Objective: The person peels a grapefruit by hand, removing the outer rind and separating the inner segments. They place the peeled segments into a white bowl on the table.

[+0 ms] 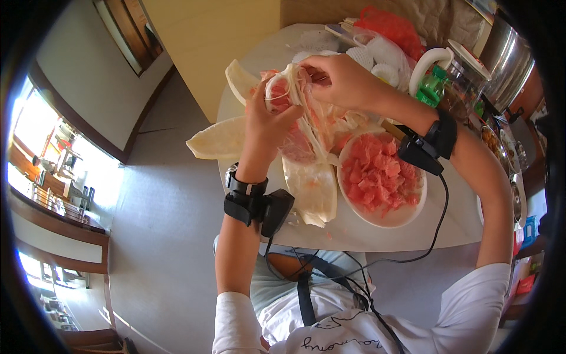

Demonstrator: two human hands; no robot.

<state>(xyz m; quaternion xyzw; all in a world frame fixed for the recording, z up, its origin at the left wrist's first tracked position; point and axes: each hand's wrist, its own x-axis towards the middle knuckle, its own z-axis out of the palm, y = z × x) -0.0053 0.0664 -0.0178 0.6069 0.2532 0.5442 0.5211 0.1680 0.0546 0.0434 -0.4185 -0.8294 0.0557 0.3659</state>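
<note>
Over the table, my left hand (263, 125) is closed around a piece of pink pomelo (279, 94) with pale membrane on it. On the other side of the piece, my right hand (341, 81) has its fingertips pinched on the thin membrane (299, 75). Loose membrane hangs below the two hands. Thick cream-coloured peel (219, 139) lies by my left hand, and another strip of peel (311, 192) lies nearer the table's front edge. To the right of it, peeled pomelo flesh (380, 171) is heaped on a white oval plate (394, 222).
White foam fruit nets (361, 57) and a red mesh bag (389, 28) lie at the back. Beyond my right forearm are a green bottle (432, 88), a glass jug (463, 82) and a large metal pot (507, 59). Cables from my wrist devices cross the table's front edge.
</note>
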